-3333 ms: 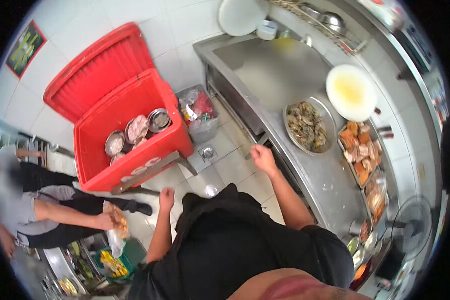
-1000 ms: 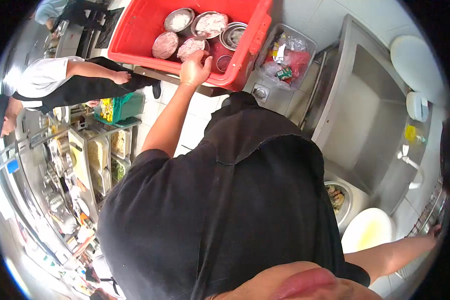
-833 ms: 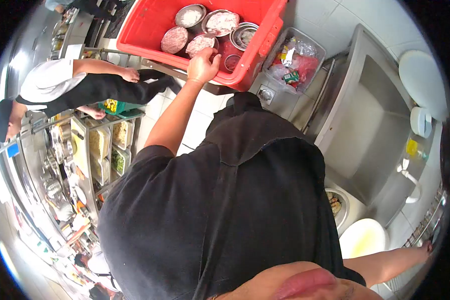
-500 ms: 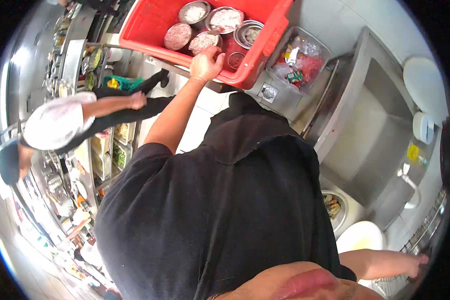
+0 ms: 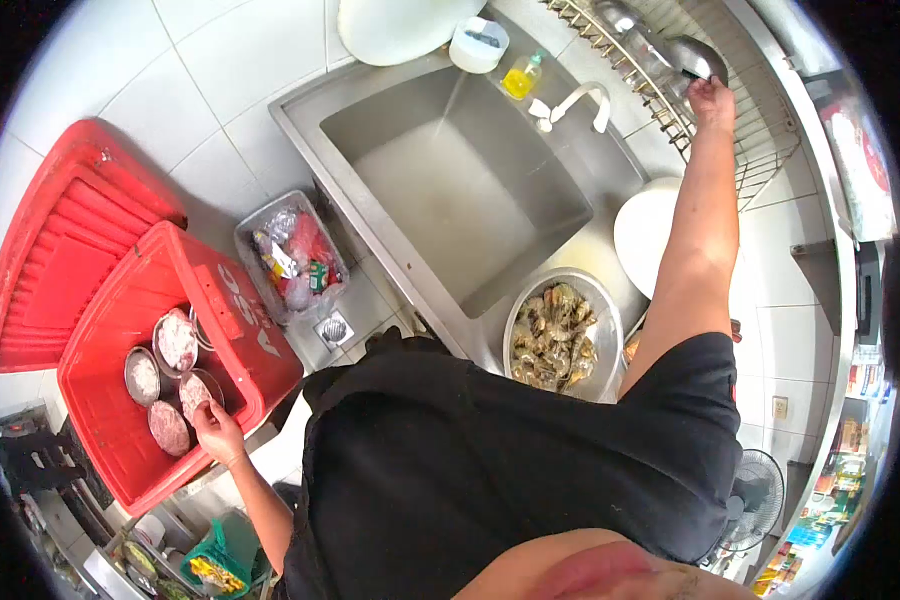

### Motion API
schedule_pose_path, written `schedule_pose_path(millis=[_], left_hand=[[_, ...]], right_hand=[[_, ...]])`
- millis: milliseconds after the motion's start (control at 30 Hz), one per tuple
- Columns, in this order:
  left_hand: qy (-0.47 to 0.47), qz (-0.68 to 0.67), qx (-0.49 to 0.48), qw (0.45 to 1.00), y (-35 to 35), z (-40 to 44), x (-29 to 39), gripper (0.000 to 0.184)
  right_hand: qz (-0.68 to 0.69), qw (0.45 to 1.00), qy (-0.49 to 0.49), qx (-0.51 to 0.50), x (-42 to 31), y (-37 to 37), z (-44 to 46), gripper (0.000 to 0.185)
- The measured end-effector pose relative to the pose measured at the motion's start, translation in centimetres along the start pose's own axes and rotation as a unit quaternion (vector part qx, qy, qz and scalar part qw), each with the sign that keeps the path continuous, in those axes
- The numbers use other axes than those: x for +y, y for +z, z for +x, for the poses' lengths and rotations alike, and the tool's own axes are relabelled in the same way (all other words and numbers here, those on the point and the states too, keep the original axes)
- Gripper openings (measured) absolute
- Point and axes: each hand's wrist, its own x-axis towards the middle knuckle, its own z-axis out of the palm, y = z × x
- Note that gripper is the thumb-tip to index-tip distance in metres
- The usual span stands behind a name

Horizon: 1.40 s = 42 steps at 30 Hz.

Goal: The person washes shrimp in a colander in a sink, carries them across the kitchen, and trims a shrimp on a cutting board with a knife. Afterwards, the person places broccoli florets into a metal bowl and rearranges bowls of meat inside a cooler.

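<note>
My left hand [image 5: 218, 432] is at the rim of the red cooler [image 5: 240, 340], beside a bowl of pale minced meat [image 5: 198, 392]; its fingers are curled, and what they hold, if anything, is hidden. More metal bowls of meat [image 5: 177, 342] stand inside the cooler. High at the right, my right hand [image 5: 710, 98] grips the edge of a metal bowl [image 5: 697, 60] on the wire rack [image 5: 760, 120]. Below that arm, a metal colander of shrimp [image 5: 553, 338] rests on the steel counter, near a round white board [image 5: 647, 235].
A steel sink [image 5: 450, 200] with cloudy water and a white faucet [image 5: 578, 102] lies ahead. Between sink and cooler stands a grey bin of plastic waste [image 5: 292, 255]. The red lid [image 5: 75, 250] leans open against the wall. A fan [image 5: 755, 500] is at the right.
The view has swung toward the sink and rack. My right hand, earlier at the rack's edge, is now on a metal bowl. My left hand stays by the cooler; the other person is out of view.
</note>
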Motion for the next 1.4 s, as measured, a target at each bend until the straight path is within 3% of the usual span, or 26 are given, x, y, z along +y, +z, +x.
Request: schedule_pose_path(millis=[100,167,200,333,467,567,667,767,833,900,933,967,1000,1033,1100,1133,1167,1200,1300,1400], left_hand=[[-0.037,-0.006,-0.019,0.999,0.7,0.5,-0.8,0.022],[-0.046,-0.005,-0.025,0.999,0.4,0.6,-0.6,0.023],[-0.043,0.004,-0.028,0.999,0.1,0.6,-0.1,0.023],[-0.050,-0.005,-0.046,0.998,0.1,1.0,-0.1,0.023],[-0.020,0.031,-0.035,0.999,0.0,0.7,-2.0,0.023],[-0.048,0.038,-0.042,0.997,-0.1,1.0,-1.3,0.023],[-0.057,0.031,-0.043,0.997,-0.3,1.4,-1.4,0.024],[-0.029,0.022,-0.026,0.999,-1.7,1.0,-3.1,0.025],[-0.040,-0.006,-0.033,0.999,-2.1,0.9,-4.1,0.023],[-0.014,-0.102,0.011,0.995,-1.9,0.6,-5.0,0.020],[-0.094,-0.249,0.008,0.964,-0.7,0.7,-4.4,0.019],[0.018,-0.198,0.010,0.980,-0.8,1.9,1.0,0.017],[0.051,-0.210,0.049,0.975,1.3,2.7,3.2,0.016],[0.027,-0.201,0.015,0.979,0.8,3.0,7.7,0.016],[0.020,-0.313,-0.046,0.948,1.1,2.8,12.8,0.016],[-0.056,-0.385,-0.108,0.915,0.3,2.2,15.8,0.018],[0.032,-0.358,-0.102,0.927,1.5,2.4,17.4,0.021],[0.057,-0.386,-0.136,0.911,1.9,2.8,20.0,0.023],[0.051,-0.431,-0.260,0.863,3.8,2.8,24.4,0.031],[0.130,-0.428,-0.278,0.850,5.0,3.2,27.3,0.037]], right_hand=[[-0.084,0.995,-0.058,0.021,1.4,3.4,-5.9,0.023],[-0.057,0.993,-0.101,-0.021,1.9,5.3,-10.6,0.028],[0.028,0.990,-0.125,-0.066,1.8,5.5,-10.3,0.035],[0.102,0.976,-0.176,-0.072,0.0,4.5,-10.9,0.033],[0.159,0.969,-0.142,-0.127,0.3,5.3,-19.2,0.039],[0.141,0.944,-0.231,-0.189,0.7,6.5,-26.6,0.043],[0.311,0.879,-0.125,-0.341,2.4,4.6,-30.6,0.044],[0.393,0.853,-0.031,-0.343,7.0,4.0,-37.1,0.045],[0.209,0.966,-0.072,-0.134,10.3,7.7,-43.5,0.045],[0.237,0.953,0.091,-0.165,15.2,6.8,-45.8,0.040],[0.211,0.951,0.160,-0.157,18.0,6.2,-46.3,0.039],[0.183,0.946,0.219,-0.154,20.6,5.9,-46.1,0.038],[0.148,0.940,0.254,-0.172,22.8,5.8,-46.6,0.038],[0.114,0.931,0.289,-0.190,24.7,5.8,-47.6,0.038],[0.056,0.920,0.321,-0.220,27.5,6.3,-50.9,0.037],[0.030,0.908,0.340,-0.241,28.2,6.5,-52.9,0.037],[0.003,0.900,0.350,-0.259,28.5,6.4,-54.1,0.036],[-0.026,0.900,0.343,-0.269,29.3,6.2,-54.6,0.037],[0.020,0.871,0.375,-0.318,29.1,6.5,-56.3,0.038],[0.011,0.856,0.385,-0.345,28.7,7.2,-57.7,0.039]])
